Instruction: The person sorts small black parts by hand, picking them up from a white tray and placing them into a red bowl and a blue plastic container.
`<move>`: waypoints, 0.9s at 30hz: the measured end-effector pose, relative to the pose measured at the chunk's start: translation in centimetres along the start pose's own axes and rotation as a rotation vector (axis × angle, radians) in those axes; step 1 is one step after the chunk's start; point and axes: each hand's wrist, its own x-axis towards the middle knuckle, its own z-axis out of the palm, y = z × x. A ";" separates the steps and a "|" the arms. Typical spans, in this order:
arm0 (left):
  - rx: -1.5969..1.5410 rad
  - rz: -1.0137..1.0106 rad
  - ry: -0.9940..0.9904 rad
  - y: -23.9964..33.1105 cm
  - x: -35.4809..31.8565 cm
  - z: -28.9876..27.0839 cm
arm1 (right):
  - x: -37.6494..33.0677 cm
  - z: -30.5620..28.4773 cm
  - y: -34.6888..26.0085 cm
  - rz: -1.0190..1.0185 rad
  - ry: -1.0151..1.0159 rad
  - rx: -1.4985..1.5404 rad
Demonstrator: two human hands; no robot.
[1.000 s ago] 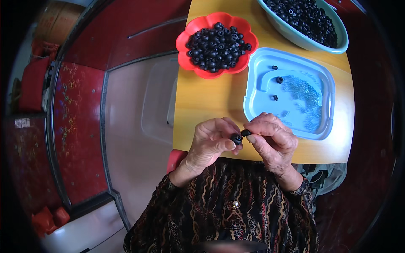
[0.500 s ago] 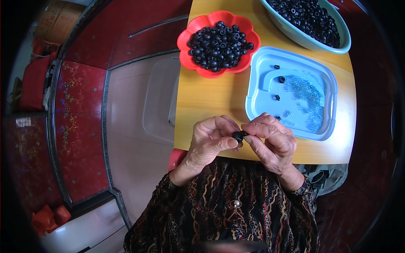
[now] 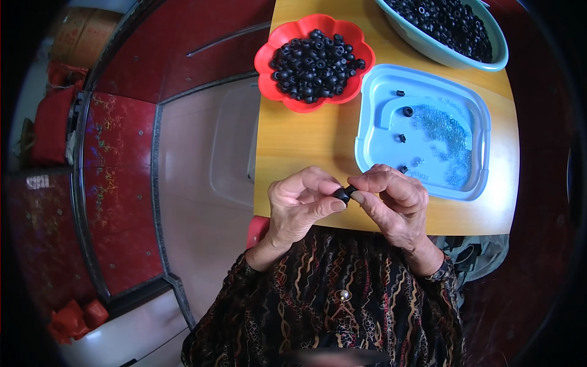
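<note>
My left hand (image 3: 299,205) and my right hand (image 3: 394,202) meet fingertip to fingertip over the near edge of a small wooden table (image 3: 306,140). Between them they pinch a small black ring-shaped piece (image 3: 343,194). Just beyond the hands lies a light blue tray (image 3: 373,116) with a few loose black pieces and a scatter of tiny clear bits. A red flower-shaped bowl (image 3: 269,58) heaped with black rings stands at the far left of the table.
A pale green bowl (image 3: 428,46) full of black rings stands at the table's far right. A clear plastic box (image 3: 229,144) sits on the floor left of the table. Red patterned flooring and red cushions lie further left.
Both hands stay pinched together at the table's near edge. The fingers have shifted slightly around the small black piece.
</note>
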 end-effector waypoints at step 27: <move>0.066 0.016 -0.021 -0.8 0.1 -1.3 | -0.7 0.8 0.5 0.243 -0.019 0.254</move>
